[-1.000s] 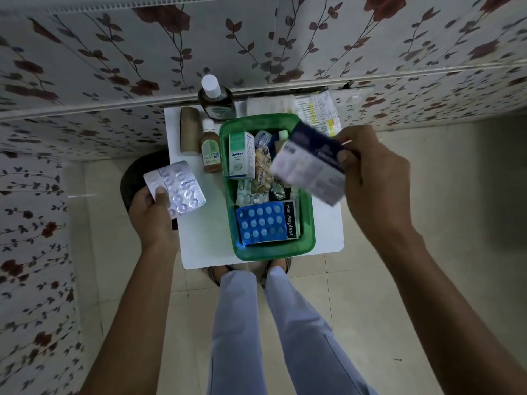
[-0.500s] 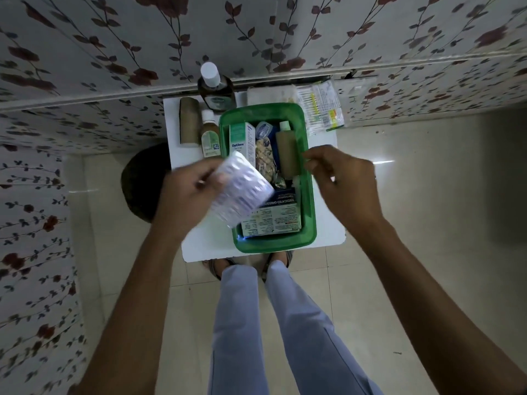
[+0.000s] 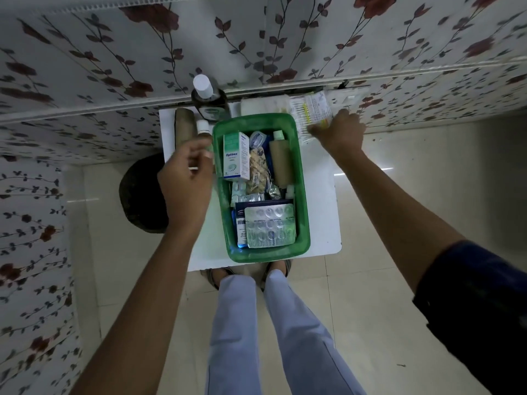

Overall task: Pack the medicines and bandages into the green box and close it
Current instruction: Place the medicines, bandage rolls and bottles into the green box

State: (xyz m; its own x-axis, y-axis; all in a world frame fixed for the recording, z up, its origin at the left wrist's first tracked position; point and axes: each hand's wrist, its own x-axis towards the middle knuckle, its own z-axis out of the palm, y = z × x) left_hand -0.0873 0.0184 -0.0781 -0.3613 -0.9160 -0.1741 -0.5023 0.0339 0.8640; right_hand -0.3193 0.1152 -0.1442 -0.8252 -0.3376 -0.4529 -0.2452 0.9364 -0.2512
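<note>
Right hand (image 3: pixel 339 132) lies on the packet (image 3: pixel 312 115) behind the box (image 3: pixel 303 195); grip unclear. Left hand (image 3: pixel 186 183) hovers loosely curled, empty, beside the box. Blister strip (image 3: pixel 269 229) sits on top inside.

My legs, in light trousers (image 3: pixel 273 332), stand on the pale tiled floor (image 3: pixel 370 295). Floral wallpaper (image 3: pixel 256 38) covers the far wall. A dark round stool (image 3: pixel 139 195) sits left.

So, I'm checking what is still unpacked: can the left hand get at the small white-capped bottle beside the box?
Probably yes. The left hand hovers right by the small bottle, which stands outside the green box, with nothing between them.
</note>
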